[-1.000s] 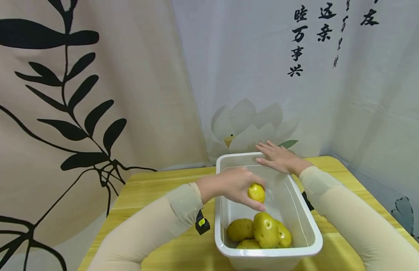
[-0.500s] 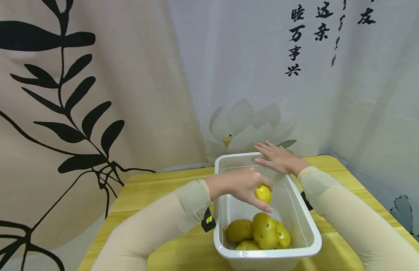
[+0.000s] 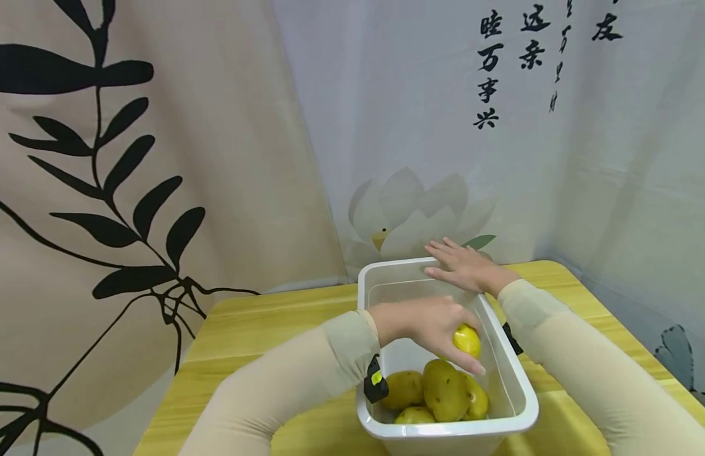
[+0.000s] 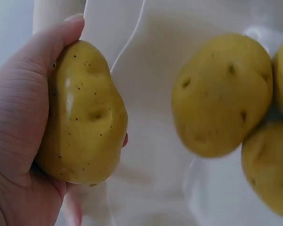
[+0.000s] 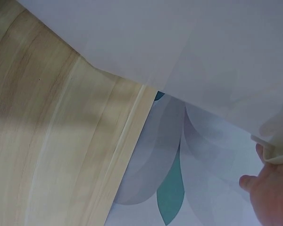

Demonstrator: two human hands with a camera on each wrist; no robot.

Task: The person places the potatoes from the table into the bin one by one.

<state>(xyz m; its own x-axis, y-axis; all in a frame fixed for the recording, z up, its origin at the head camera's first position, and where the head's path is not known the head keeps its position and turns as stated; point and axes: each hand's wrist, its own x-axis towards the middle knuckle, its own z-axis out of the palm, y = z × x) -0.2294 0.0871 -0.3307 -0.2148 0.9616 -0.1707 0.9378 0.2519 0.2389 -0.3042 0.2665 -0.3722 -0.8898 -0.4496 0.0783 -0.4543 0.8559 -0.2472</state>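
My left hand [image 3: 434, 326] grips a yellow potato [image 4: 85, 113] inside the white plastic bin [image 3: 449, 429], above its floor and near its right wall. In the left wrist view the thumb lies along the potato's top end, and its speckled skin faces the camera. Several other potatoes [image 3: 445, 389] are piled at the near end of the bin. My right hand [image 3: 466, 266] rests on the bin's far right corner, its fingers stretched out over the rim and its thumb on the inner side. The right wrist view shows only part of that hand, beside the rim.
The bin stands on a yellow wood-grain table [image 3: 261, 342], close to its back edge. Behind hangs a cloth [image 3: 261, 152] printed with dark leaves, a lotus and black writing. Each wrist carries a small black camera.
My left hand has moved to the right and slightly lower with the potato, toward the bin's right wall. The right hand keeps its place on the corner. The view has shifted slightly.
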